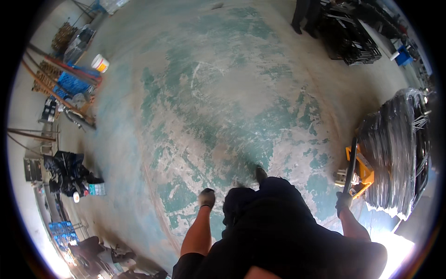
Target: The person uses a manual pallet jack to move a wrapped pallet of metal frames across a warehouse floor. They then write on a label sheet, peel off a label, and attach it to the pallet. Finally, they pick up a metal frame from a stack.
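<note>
My right hand (pixel 344 202), in a dark glove, is closed around the near end of a long black handle (pixel 350 167). The handle slants up beside a yellow pallet jack (pixel 366 171) at the right. Behind the jack stands a tall stack (pixel 390 149) of dark pieces in clear plastic wrap. Away from any object, my left hand (pixel 206 198) hangs over the floor at my left side. It wears a grey glove with a dark patch, and its separate fingers cannot be made out. One dark shoe (pixel 261 175) shows ahead of my body.
Worn green floor (pixel 223 102) stretches ahead. A person (pixel 304 17) stands at the far right by stacked black frames (pixel 350 39). Along the left lie a white bucket (pixel 100 63), a blue crate (pixel 72 84), long poles (pixel 51 86) and a black bag (pixel 65 172).
</note>
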Action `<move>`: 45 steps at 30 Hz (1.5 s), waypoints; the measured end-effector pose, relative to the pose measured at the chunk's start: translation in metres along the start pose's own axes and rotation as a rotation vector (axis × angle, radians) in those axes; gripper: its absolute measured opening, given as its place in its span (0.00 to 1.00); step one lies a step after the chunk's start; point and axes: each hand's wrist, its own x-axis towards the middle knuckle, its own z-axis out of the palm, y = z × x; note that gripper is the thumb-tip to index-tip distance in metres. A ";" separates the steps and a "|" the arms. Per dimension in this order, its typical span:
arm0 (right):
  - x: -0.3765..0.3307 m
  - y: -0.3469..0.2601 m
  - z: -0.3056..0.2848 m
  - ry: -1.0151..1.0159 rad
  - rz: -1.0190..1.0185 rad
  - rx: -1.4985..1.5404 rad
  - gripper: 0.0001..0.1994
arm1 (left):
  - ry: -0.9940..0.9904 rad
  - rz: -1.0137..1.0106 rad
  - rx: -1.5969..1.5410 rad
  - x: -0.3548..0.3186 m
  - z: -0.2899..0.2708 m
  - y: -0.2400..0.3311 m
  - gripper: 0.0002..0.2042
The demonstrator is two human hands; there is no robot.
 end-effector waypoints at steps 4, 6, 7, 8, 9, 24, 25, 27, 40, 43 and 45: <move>-0.032 -0.041 0.030 0.054 0.025 0.031 0.10 | 0.013 -0.123 0.079 0.048 -0.060 0.012 0.17; -0.048 -0.058 0.048 0.038 0.055 -0.012 0.12 | -0.090 -0.046 0.133 0.069 -0.085 0.013 0.17; -0.041 -0.055 0.056 0.073 0.031 -0.026 0.14 | -0.156 0.010 0.161 0.088 -0.093 0.028 0.18; -0.029 -0.044 0.063 0.108 -0.003 -0.046 0.16 | -0.208 -0.050 0.141 0.103 -0.094 0.030 0.18; -0.029 -0.036 0.070 0.135 -0.030 -0.070 0.18 | -0.189 -0.034 0.132 0.113 -0.098 0.029 0.18; -0.145 -0.174 0.209 0.119 0.090 -0.049 0.11 | 0.201 -0.146 0.062 0.337 -0.405 -0.079 0.15; -0.151 -0.179 0.215 0.146 0.099 -0.051 0.09 | 0.202 -0.168 -0.004 0.343 -0.410 -0.081 0.15; -0.164 -0.206 0.235 0.148 0.136 -0.069 0.09 | 0.176 -0.083 -0.107 0.351 -0.414 -0.094 0.16; -0.192 -0.356 0.333 0.165 0.278 -0.198 0.21 | -0.180 0.008 0.021 0.455 -0.483 -0.067 0.16; -0.171 -0.389 0.324 0.340 0.090 -0.416 0.14 | -0.001 0.077 -0.190 0.494 -0.559 -0.013 0.15; -0.232 -0.406 0.382 0.122 0.408 -0.038 0.15 | 0.142 0.193 -0.225 0.537 -0.635 0.047 0.14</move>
